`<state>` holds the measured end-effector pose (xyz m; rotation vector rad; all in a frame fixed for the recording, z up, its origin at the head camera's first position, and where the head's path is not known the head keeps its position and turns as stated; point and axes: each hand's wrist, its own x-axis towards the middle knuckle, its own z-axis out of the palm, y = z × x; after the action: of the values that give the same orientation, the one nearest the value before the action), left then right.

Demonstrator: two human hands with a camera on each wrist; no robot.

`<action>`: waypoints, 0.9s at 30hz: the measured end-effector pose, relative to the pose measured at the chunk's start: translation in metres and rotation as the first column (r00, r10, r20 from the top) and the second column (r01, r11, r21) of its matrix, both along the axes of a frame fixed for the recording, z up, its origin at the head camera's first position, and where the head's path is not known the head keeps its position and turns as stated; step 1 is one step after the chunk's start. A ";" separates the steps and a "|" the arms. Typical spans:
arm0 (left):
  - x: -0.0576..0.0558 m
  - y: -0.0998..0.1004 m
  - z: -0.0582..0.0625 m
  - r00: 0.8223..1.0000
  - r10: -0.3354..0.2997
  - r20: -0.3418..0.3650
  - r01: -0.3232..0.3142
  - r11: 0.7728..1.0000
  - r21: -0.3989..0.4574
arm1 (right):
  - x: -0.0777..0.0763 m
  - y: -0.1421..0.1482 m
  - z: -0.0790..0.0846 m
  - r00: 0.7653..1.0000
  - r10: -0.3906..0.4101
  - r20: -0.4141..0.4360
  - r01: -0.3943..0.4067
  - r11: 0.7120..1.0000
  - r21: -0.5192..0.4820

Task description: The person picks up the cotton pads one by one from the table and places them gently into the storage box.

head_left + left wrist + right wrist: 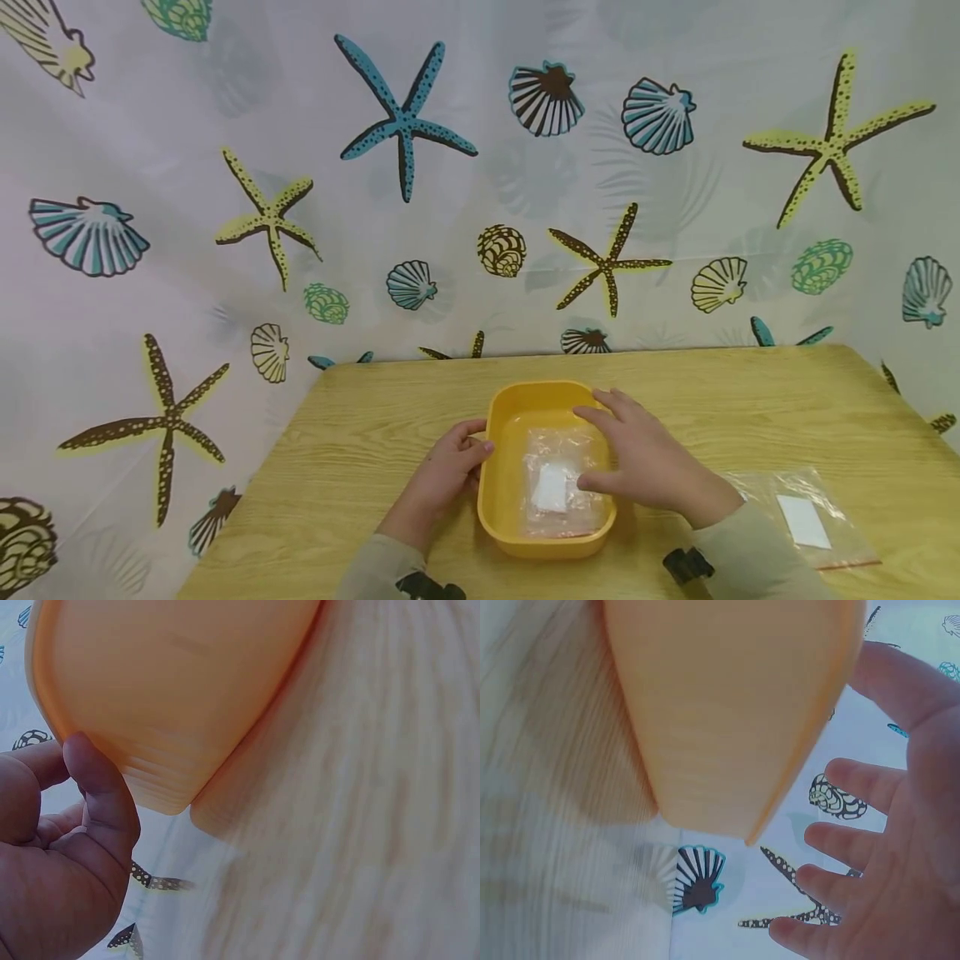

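Head: one tray (507,475), two visible bags (553,487) (807,521)

Tray (504,468): plain yellow-orange.
Bags (825,492): transparent, red edge line.
Inserts (551,487): white.
Tabletop (397,396): yellow-tan, wood-grain pattern.
Cloth (465,217): white; starfish-and-shell print in blue, yellow, green and brown.
Sleeves (757,550): beige.
Wrist devices (687,566): black.

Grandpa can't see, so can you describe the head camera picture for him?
A person's left hand holds a yellow tub with a clear bag inside; the right hand hangs spread over its right side. A second bag lies right of it on a wood-grain table, before a cloth printed with shells and starfish.
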<state>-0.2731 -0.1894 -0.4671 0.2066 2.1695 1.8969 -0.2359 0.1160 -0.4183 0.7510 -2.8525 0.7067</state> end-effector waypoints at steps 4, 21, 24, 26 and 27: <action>0.000 0.001 0.000 1.000 0.011 0.017 -0.011 1.000 -0.010 | 0.004 0.011 0.000 1.000 0.009 -0.006 -0.009 1.000 0.002; 0.000 0.004 -0.001 1.000 0.005 0.008 -0.005 1.000 -0.005 | 0.022 0.087 0.007 0.998 0.023 0.064 -0.020 0.999 -0.042; 0.000 0.003 -0.001 1.000 0.010 0.001 -0.010 1.000 -0.009 | 0.027 0.102 0.002 0.997 0.035 0.070 -0.032 0.999 -0.040; 0.001 0.003 0.000 1.000 0.013 -0.001 -0.013 1.000 -0.014 | 0.029 0.111 -0.002 0.996 0.040 0.074 -0.037 0.999 -0.036; 0.001 0.002 0.000 1.000 0.014 0.000 -0.014 1.000 -0.015 | 0.030 0.116 -0.005 0.997 0.042 0.069 -0.040 0.999 -0.028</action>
<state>-0.2722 -0.1872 -0.4667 0.1895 2.1902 1.8873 -0.2058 0.2319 -0.4230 0.7991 -2.8911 0.7906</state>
